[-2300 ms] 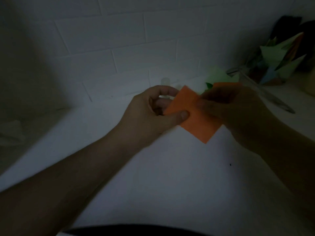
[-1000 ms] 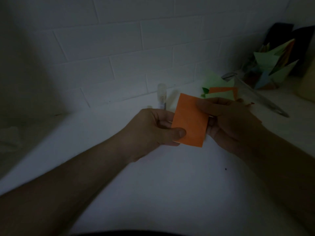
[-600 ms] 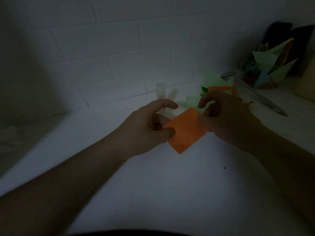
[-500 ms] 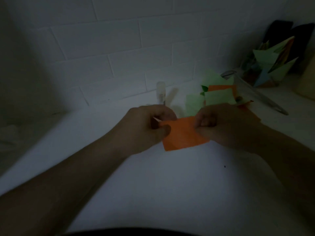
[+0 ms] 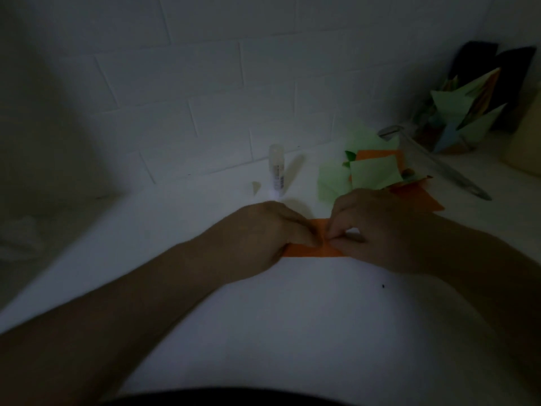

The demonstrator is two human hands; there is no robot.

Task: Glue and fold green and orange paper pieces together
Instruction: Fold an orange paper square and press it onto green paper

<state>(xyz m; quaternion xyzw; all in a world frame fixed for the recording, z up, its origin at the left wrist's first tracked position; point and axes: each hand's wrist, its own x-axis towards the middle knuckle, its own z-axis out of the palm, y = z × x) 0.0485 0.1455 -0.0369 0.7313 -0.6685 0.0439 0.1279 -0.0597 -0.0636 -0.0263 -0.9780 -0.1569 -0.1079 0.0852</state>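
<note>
The orange paper [image 5: 314, 249] lies flat on the white counter [image 5: 292, 317] at centre frame, folded into a narrow strip; the left hand [image 5: 263, 230] and right hand [image 5: 377, 230] meet over it, fingers curled down and pinching its upper edge. It looks light, thin and easily creased; best held by the edges and pressed along the fold. At 1 o'clock lie green paper pieces [image 5: 371, 171]; at 12 o'clock stands a glue stick [image 5: 276, 168] against a dim white brick wall [image 5: 205, 83].
</note>
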